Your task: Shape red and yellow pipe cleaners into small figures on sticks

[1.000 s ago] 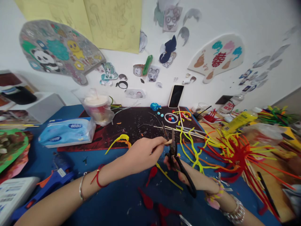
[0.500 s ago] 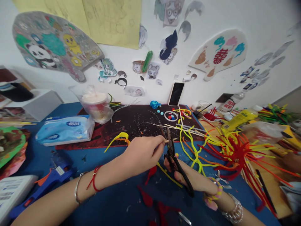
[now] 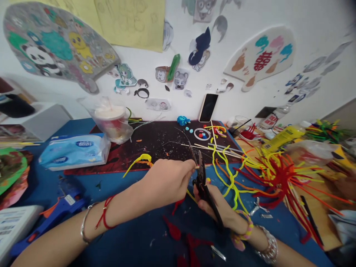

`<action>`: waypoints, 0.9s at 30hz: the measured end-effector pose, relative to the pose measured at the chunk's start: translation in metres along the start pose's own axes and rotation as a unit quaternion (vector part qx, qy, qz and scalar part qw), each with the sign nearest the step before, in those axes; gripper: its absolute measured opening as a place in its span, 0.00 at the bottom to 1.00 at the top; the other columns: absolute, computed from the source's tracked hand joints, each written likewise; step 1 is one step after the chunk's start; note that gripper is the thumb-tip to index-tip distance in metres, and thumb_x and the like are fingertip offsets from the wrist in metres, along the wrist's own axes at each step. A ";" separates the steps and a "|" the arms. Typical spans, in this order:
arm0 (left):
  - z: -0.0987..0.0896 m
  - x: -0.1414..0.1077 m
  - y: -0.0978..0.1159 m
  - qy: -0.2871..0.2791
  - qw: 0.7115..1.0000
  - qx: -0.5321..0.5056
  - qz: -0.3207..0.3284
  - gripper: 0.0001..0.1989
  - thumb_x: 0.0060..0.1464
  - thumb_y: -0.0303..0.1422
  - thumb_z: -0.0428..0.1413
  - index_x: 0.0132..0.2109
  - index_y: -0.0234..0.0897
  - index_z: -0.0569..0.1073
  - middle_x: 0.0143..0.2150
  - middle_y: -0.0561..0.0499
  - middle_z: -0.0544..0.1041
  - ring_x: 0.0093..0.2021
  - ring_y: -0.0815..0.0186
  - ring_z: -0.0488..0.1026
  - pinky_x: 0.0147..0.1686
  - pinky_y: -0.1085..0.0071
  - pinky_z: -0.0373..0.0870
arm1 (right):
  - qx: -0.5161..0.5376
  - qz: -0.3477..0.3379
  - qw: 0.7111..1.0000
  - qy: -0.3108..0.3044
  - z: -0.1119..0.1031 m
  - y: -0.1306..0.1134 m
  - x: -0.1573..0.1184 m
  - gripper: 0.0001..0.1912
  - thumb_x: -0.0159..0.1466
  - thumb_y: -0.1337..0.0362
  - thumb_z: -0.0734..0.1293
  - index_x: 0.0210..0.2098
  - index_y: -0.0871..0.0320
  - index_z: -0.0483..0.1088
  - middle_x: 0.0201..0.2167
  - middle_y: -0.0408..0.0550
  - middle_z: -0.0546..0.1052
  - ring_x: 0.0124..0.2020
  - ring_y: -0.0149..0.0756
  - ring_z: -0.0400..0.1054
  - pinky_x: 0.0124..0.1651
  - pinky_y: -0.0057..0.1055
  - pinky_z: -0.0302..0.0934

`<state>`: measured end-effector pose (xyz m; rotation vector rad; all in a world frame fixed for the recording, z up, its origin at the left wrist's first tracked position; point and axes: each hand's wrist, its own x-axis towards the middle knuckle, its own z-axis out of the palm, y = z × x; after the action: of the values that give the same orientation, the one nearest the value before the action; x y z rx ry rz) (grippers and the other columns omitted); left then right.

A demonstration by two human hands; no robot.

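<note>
My left hand (image 3: 167,181) is closed in a pinch on a thin wooden stick (image 3: 197,167), of which only a short pale end shows past the fingertips. My right hand (image 3: 221,207) grips black-handled scissors (image 3: 204,188) with the blades pointing up and away. Between the blades lies the end of the stick. Yellow pipe cleaners (image 3: 232,178) lie just right of the scissors. Below both hands, dark red pieces (image 3: 174,230) rest on the blue tabletop. A bent yellow and orange piece (image 3: 144,158) sits beyond my left wrist.
On the left are a blue glue gun (image 3: 66,200), a tissue pack (image 3: 75,151) and a bagged cup (image 3: 111,118). A phone (image 3: 208,107) leans on the wall. Red and yellow pipe cleaners (image 3: 280,178) and a yellow bottle (image 3: 287,138) crowd the right side.
The stick's far end, which stuck out past the blades, no longer shows there. The scissor blades look closer together. The whole view has shifted slightly.
</note>
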<state>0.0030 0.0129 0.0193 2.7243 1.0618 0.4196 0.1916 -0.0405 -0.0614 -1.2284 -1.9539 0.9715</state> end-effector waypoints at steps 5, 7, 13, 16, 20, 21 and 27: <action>-0.005 -0.001 -0.004 0.040 0.999 0.012 -0.011 0.11 0.58 0.31 0.41 0.40 0.37 0.68 0.29 0.51 0.76 0.26 0.62 0.74 0.23 0.73 0.61 | -0.012 0.031 0.999 0.042 0.004 -0.001 -0.001 0.18 0.59 0.50 0.60 0.23 0.58 0.56 0.20 0.40 0.59 0.22 0.28 0.52 0.24 0.26 0.52; -0.007 -0.002 -0.004 0.042 0.999 0.015 -0.011 0.11 0.58 0.31 0.41 0.40 0.37 0.68 0.29 0.51 0.76 0.27 0.62 0.74 0.23 0.73 0.61 | -0.008 0.031 0.999 0.037 0.004 0.004 0.001 0.19 0.58 0.49 0.60 0.22 0.58 0.57 0.19 0.40 0.59 0.21 0.28 0.52 0.23 0.26 0.50; -0.002 0.000 0.004 -0.026 0.999 0.024 0.005 0.10 0.55 0.28 0.42 0.36 0.35 0.67 0.26 0.50 0.74 0.25 0.61 0.74 0.23 0.72 0.63 | 0.013 -0.021 0.999 -0.030 0.008 0.011 0.006 0.18 0.58 0.49 0.60 0.36 0.59 0.60 0.30 0.46 0.66 0.30 0.33 0.59 0.32 0.29 0.59; 0.002 0.000 0.010 -0.049 0.999 -0.002 0.019 0.08 0.54 0.28 0.43 0.35 0.35 0.67 0.27 0.50 0.75 0.26 0.63 0.74 0.23 0.74 0.63 | -0.004 -0.030 0.999 -0.013 0.011 0.014 0.004 0.20 0.55 0.49 0.63 0.38 0.59 0.60 0.32 0.47 0.67 0.30 0.34 0.59 0.33 0.29 0.59; 0.001 -0.001 0.010 -0.056 0.998 0.029 0.014 0.08 0.53 0.27 0.43 0.34 0.34 0.66 0.25 0.50 0.74 0.24 0.61 0.73 0.21 0.73 0.61 | 0.010 -0.004 1.000 -0.022 0.012 0.013 0.002 0.17 0.53 0.52 0.66 0.32 0.60 0.63 0.27 0.44 0.67 0.26 0.31 0.58 0.29 0.27 0.56; 0.000 -0.001 0.009 -0.052 0.998 0.043 0.013 0.08 0.54 0.27 0.43 0.34 0.34 0.66 0.24 0.50 0.73 0.24 0.61 0.73 0.20 0.73 0.61 | 0.017 0.005 1.000 -0.025 0.012 0.012 0.002 0.16 0.54 0.52 0.66 0.29 0.60 0.63 0.25 0.44 0.67 0.25 0.30 0.58 0.28 0.27 0.55; -0.007 -0.001 0.000 -0.017 0.999 0.050 0.009 0.08 0.56 0.29 0.42 0.34 0.35 0.65 0.24 0.51 0.73 0.24 0.62 0.73 0.20 0.74 0.58 | -0.004 0.038 0.999 0.007 0.008 0.004 0.003 0.20 0.53 0.50 0.65 0.19 0.60 0.60 0.14 0.39 0.59 0.18 0.26 0.51 0.20 0.25 0.47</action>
<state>0.0002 0.0127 0.0252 2.8204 1.0782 0.3307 0.1858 -0.0389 -0.0691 -1.3181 -1.9143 0.9918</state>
